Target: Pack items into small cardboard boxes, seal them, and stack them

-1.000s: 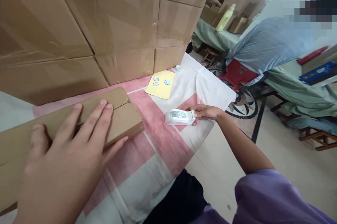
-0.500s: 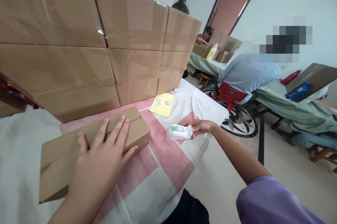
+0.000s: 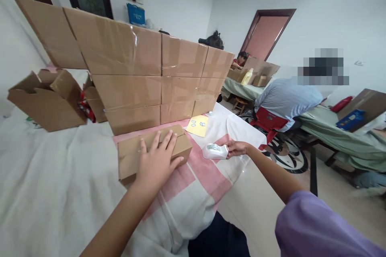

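Observation:
A long cardboard box (image 3: 128, 152), closed on top, lies on the cloth-covered table (image 3: 181, 184). Across its upper face my left hand (image 3: 157, 160) rests flat with the fingers spread. To the right of the box, my right hand (image 3: 238, 148) grips the near end of a white tape dispenser (image 3: 214, 151), fingers closed round it. The dispenser is at the table's right side, apart from the box. Behind it lies a yellow sheet (image 3: 197, 126) with small blue-outlined drawings.
A wall of taped cardboard panels (image 3: 129, 88) stands along the far side. An open carton (image 3: 48, 100) sits at the left with red packaging (image 3: 86, 106) beside it. On the right, a person in a light blue shirt (image 3: 286, 96) sits on a red chair (image 3: 268, 120) by another table.
The view has swung left and pulled back, bringing the open carton into sight. My left hand stays on the box, and my right hand still holds the tape dispenser.

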Demonstrator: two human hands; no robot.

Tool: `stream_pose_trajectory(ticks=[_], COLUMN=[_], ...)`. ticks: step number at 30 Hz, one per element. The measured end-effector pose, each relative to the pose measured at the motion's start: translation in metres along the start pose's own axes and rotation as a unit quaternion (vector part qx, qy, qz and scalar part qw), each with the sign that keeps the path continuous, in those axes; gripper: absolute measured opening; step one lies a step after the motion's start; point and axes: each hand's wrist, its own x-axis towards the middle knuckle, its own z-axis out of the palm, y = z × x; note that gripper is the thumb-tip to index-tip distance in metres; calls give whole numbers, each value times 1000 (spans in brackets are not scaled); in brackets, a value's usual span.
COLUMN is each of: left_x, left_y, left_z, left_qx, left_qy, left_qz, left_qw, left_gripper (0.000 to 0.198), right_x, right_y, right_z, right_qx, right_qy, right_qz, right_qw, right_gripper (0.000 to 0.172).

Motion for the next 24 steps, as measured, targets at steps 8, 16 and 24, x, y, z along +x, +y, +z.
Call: stream_pose_trajectory(ticks=[8,16,24], left_x=[0,6,5], left_y=[-2,-2,-6], left_z=[2,-1,17], left_qx=[-38,-14,7], left_qy=[-7,-49,-23], left_qz=[-4,-13,-9], left_qw=[999,999,1000], left_gripper=[69,72,70], right_x=[1,5,7], right_y=[-14,-13,-15], right_z=[2,-9,-6], right_qx=[-18,-29,-44], right_qy=[-7,-28,-43], right_qz=[52,69,56], right_qw=[998,997,997], right_gripper=[54,56,34])
